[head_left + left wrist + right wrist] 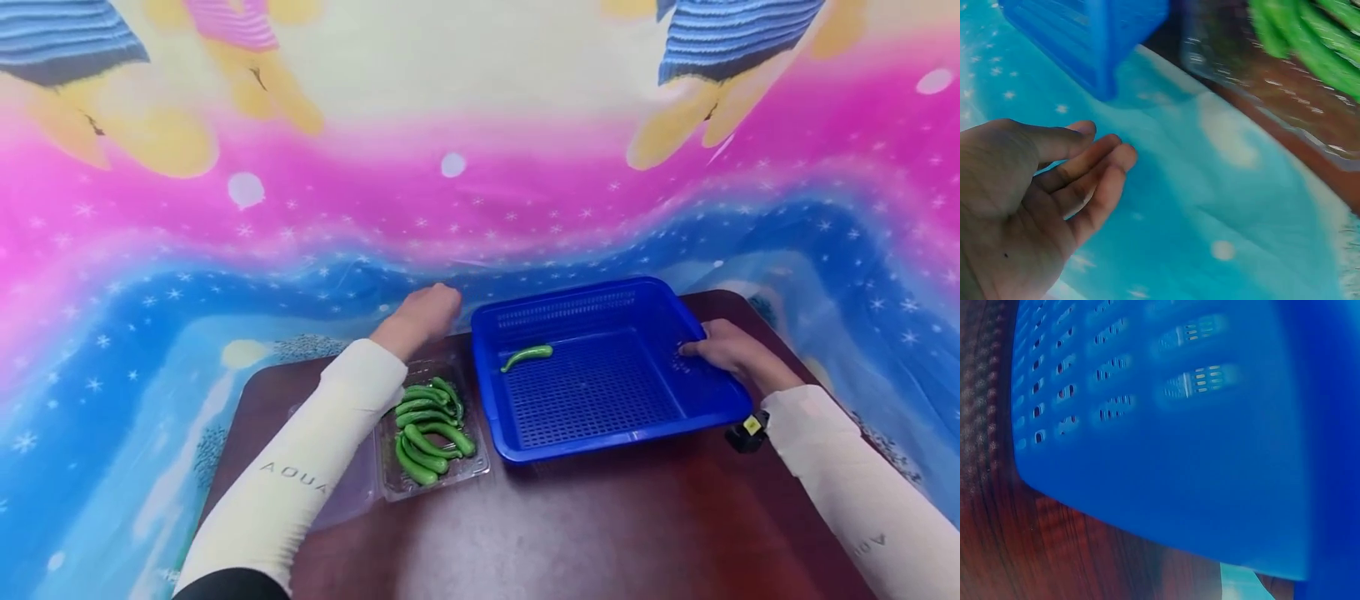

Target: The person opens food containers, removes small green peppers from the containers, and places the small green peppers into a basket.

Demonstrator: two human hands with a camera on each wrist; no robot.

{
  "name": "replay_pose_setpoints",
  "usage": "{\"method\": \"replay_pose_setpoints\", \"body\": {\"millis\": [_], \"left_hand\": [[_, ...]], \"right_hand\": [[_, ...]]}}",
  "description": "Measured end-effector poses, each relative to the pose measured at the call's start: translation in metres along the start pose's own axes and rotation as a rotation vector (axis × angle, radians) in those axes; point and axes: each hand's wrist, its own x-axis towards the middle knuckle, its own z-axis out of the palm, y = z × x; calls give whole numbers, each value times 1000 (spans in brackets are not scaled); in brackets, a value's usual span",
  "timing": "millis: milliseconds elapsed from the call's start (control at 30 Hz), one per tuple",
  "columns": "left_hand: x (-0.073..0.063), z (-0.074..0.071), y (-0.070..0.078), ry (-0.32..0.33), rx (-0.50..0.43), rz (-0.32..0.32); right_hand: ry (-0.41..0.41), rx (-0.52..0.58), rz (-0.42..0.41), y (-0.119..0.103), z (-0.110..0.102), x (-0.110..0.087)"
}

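Observation:
My right hand (729, 350) grips the right rim of a blue plastic basket (491, 392), thumb over the inside of the wall. One slender green pepper (528, 356) lies in the basket near its left wall. My left hand (426, 312) hovers behind a clear plastic box, left of the basket's far corner. Its fingers (1094, 181) curl loosely with nothing between them. Several curved, dark green vegetables (420, 417) lie in the clear plastic box (390, 479). In the right wrist view the slotted basket wall (1147, 475) fills most of the picture, and the hand is out of sight.
A translucent lid (345, 492) extends left of the box, partly under my left forearm. Both stand on a dark brown table (570, 533) with rounded corners. A patterned cloth (450, 208) hangs close behind the table. A small black device (747, 433) sits at my right wrist.

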Motion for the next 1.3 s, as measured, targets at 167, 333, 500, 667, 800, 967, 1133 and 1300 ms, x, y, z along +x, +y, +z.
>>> {"method": "replay_pose_setpoints", "body": {"millis": [167,333,500,667,800,967,1133,1300], "left_hand": [[-19,21,-28,-61,-116,-1],[-36,46,-47,-103,-130,-18],[-46,72,-51,-160,-90,-67],[-47,93,-52,-141,-39,-82],[-48,106,-52,-122,-12,-68],[-53,116,-56,-72,-26,-66],[-56,121,-60,-38,-52,-77],[-55,127,-62,-52,-79,-81]], "right_hand": [[-4,-26,-11,-1,0,-2],[-10,-28,-16,-3,1,-1],[-5,-30,-9,-4,1,-2],[-7,-43,-9,-3,1,-2],[2,-62,-7,-3,2,-2],[-7,-55,-10,-2,3,-3],[-12,-34,-1,-2,4,-4],[-11,-21,2,-3,3,-2]]}}
